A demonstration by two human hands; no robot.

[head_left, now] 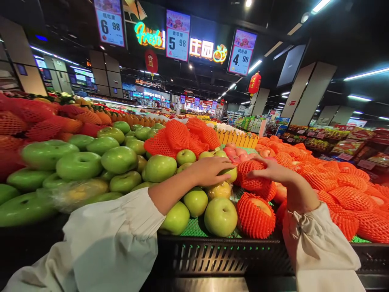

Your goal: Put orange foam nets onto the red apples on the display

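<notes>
My left hand [211,171] reaches over the green apples, its fingers and thumb curved around a green apple [230,174]. Just below it are a plastic-wrapped yellowish apple [219,190] and a larger bare green apple [221,217]. My right hand [272,169] comes in from the right, fingers and thumb bent against an apple in an orange-red foam net [251,178]; its fingertips are partly hidden. Another netted apple [256,215] sits nearer the front edge. Between and beyond the hands lie several pinkish-red apples [235,151].
Green apples [79,165] are heaped on the left, with empty-looking foam nets [179,138] behind. Netted fruit [328,178] fills the right. A black slotted crate edge [225,253] runs along the front. Price signs [178,34] hang overhead; a yellow picket fence [240,138] stands behind.
</notes>
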